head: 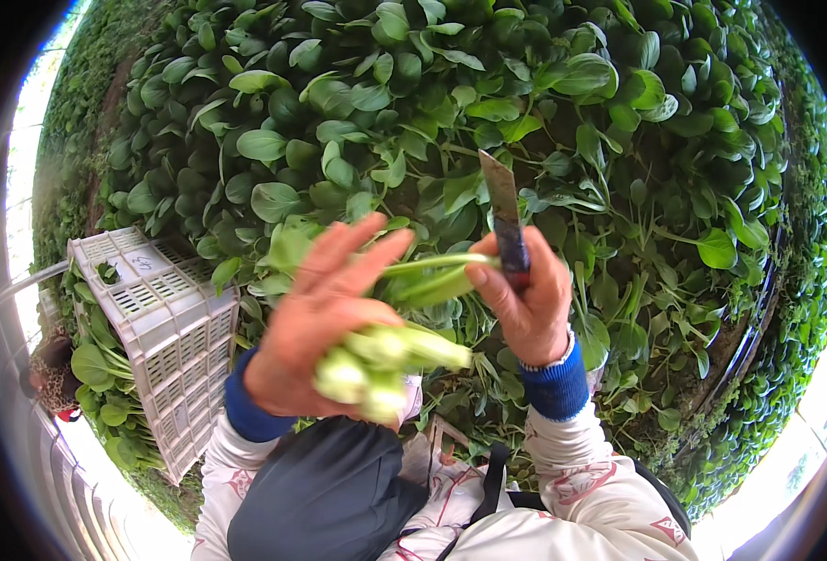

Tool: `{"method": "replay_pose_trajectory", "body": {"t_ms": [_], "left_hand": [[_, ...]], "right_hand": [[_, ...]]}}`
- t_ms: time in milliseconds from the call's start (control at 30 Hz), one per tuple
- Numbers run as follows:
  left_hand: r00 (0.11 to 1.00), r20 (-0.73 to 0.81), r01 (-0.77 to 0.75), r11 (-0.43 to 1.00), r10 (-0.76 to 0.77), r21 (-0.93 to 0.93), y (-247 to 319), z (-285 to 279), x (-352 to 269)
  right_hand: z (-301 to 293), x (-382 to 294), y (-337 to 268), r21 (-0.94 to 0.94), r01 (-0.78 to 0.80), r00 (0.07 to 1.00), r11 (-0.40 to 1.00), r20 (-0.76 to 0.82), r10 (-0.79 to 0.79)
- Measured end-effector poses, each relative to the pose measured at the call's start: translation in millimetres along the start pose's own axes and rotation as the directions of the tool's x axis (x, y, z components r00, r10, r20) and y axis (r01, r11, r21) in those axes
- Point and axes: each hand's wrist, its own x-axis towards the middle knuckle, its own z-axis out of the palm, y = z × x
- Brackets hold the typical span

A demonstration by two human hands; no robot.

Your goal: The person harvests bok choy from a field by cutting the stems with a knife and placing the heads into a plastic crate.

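Note:
Several pale green stalk ends of leafy greens [392, 361] lie in my left hand [329, 329], held between the thumb and palm, with the fingers spread above them. My right hand [532, 301] grips a knife [503, 196] whose stained blade points away from me. Between that hand's thumb and fingers is also the stem end of a single green leaf stalk [434, 270], which reaches left towards my left hand. The leaves of the bunch are partly hidden behind my left hand.
A white slatted plastic crate [182, 357] stands tilted at the left, with cut leafy greens [108, 393] in it. Dense leafy plants [357, 98] grow in front of me. Dark tubing or film edging [750, 350] runs along the right side. Another person [55, 372] is partly visible at far left.

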Motion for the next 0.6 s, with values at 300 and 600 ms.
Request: {"method": "replay_pose_trajectory", "body": {"t_ms": [300,600], "left_hand": [[0.998,0.058,-0.002,0.955,-0.016,0.298,-26.2,67.5,-19.3],[0.995,0.003,-0.097,0.957,0.1,0.274,-58.8,99.8,-30.7]], "right_hand": [[27.5,-32.9,57.4,0.248,-0.53,0.847,0.811,0.202,0.492],[30.5,-43.7,59.3,0.188,-0.506,0.852,0.842,-0.044,0.522]]}}
